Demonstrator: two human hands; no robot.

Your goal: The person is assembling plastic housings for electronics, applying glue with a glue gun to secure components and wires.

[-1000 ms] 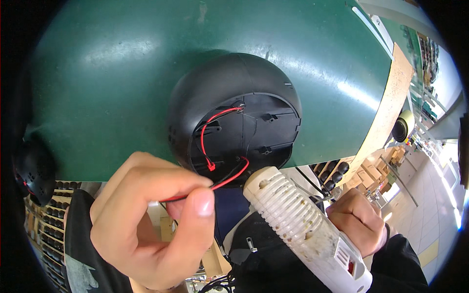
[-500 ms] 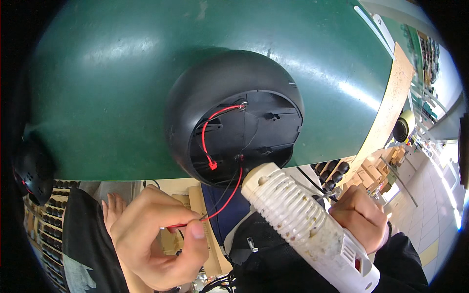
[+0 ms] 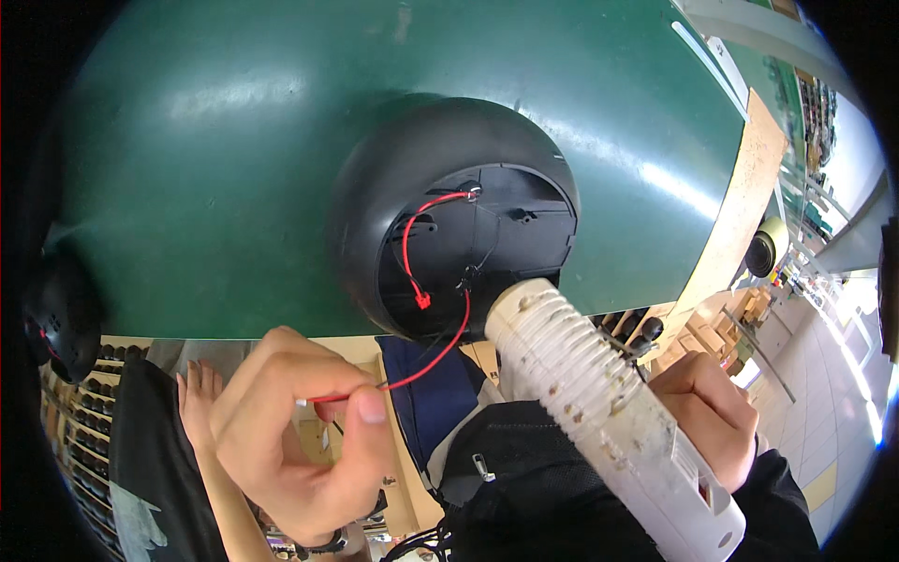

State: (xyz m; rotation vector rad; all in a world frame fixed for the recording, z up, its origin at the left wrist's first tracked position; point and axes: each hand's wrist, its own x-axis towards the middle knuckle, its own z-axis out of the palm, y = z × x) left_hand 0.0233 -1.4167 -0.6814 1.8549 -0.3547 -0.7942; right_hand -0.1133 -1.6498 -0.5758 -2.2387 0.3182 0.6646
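Green surface (image 3: 234,187) spreads beyond the left hand (image 3: 309,431) and right hand (image 3: 707,412), its near edge just past the left knuckles. Ahead, between them, sits the round, smooth black housing (image 3: 379,187), green on either side, its open cavity facing them. The right hand grips a white, ribbed, stained glue gun (image 3: 609,403), nose near the cavity; the left hand pinches a red-and-black wire pair (image 3: 465,320) running from inside.

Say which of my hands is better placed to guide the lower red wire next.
Probably your left hand: it pinches the lower red wire, which runs out of the round black housing. Your right hand seems occupied, apparently closed on the white glue gun.
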